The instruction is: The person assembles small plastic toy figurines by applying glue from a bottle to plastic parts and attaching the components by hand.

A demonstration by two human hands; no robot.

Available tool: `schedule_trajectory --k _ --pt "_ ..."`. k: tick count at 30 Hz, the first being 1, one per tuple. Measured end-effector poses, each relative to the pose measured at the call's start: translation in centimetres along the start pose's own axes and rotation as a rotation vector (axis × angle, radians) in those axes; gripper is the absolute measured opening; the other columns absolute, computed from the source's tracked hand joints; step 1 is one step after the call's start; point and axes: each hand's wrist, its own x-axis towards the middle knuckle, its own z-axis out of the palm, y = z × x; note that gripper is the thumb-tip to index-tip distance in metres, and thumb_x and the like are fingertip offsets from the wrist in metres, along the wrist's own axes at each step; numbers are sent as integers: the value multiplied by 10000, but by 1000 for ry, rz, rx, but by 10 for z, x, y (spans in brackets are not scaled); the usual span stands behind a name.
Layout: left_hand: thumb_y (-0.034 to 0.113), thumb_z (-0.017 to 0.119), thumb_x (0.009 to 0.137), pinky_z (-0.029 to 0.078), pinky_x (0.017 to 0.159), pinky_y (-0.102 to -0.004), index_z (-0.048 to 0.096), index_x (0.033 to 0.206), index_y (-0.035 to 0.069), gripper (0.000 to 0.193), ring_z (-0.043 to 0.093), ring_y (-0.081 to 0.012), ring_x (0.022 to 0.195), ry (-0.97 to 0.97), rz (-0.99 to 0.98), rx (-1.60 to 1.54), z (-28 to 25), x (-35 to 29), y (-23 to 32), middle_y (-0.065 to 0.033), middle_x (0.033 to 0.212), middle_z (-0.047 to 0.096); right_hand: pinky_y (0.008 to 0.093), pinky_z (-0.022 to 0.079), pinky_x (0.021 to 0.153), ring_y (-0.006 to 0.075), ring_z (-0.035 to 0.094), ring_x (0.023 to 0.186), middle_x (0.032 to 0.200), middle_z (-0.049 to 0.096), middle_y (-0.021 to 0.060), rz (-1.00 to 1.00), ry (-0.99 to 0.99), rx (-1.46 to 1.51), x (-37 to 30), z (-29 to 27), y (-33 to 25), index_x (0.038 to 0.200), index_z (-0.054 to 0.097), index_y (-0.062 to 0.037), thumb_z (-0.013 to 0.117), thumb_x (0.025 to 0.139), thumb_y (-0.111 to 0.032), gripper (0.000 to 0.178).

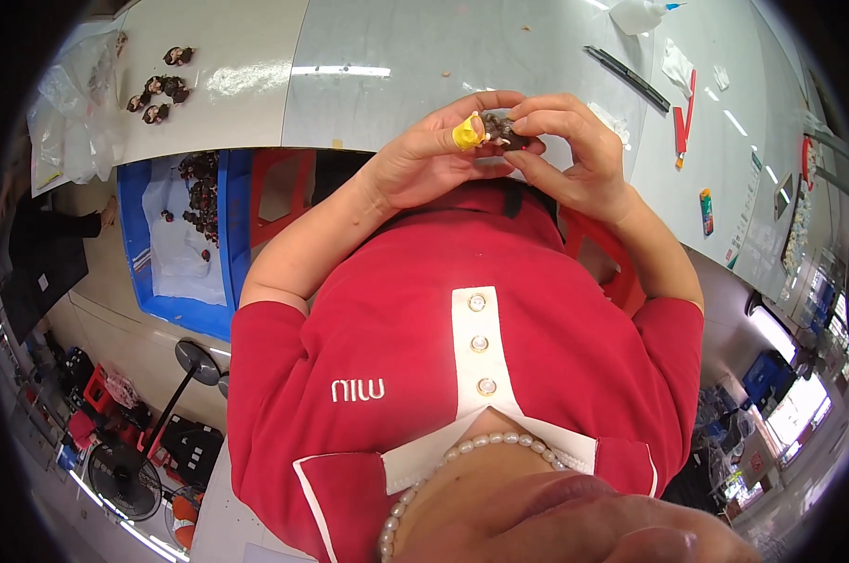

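Observation:
Between my two hands, above the table's near edge, is a small dark brown figurine [509, 134] with pale bits on it. My left hand [410, 161] grips it from the left, and yellow tape [466, 133] wraps the thumb. From the right, the fingers and thumb of my right hand [582, 158] close on the same piece. Fingers cover much of it, so its details are hard to make out. Several similar brown figurines [157, 94] lie on the table at the far left.
A clear plastic bag [75, 117] lies at the table's left end. Below it, a blue crate [237, 235] holds many dark figurines. On the right are a white bottle [636, 16], a black pen-like tool [628, 78], a red tool [680, 136] and a small green item [706, 212].

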Motion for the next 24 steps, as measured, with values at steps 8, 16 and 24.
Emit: schedule_trajectory --k 8,16,24 --pt "284 658 841 369 1038 -413 286 1386 55 699 459 -290 1237 27 -30 -66 0 2 -2 -135 1267 493 232 518 612 139 617 742 977 619 76 -24 6 -5 -2 -1 3 942 615 -49 706 683 45 291" --pt "254 638 824 384 1012 -404 312 1378 77 666 496 -233 1143 73 -33 -114 0 2 -3 -98 1200 518 240 526 625 158 629 762 959 621 79 -36 8 -12 0 -2 3 922 617 -42 716 671 36 280" --pt "311 634 806 358 1023 -408 313 1381 64 703 462 -226 1170 123 -52 -73 3 6 -4 -90 1229 489 240 525 625 156 626 755 959 620 80 -13 7 -11 -1 -3 5 917 618 -42 722 668 33 280"
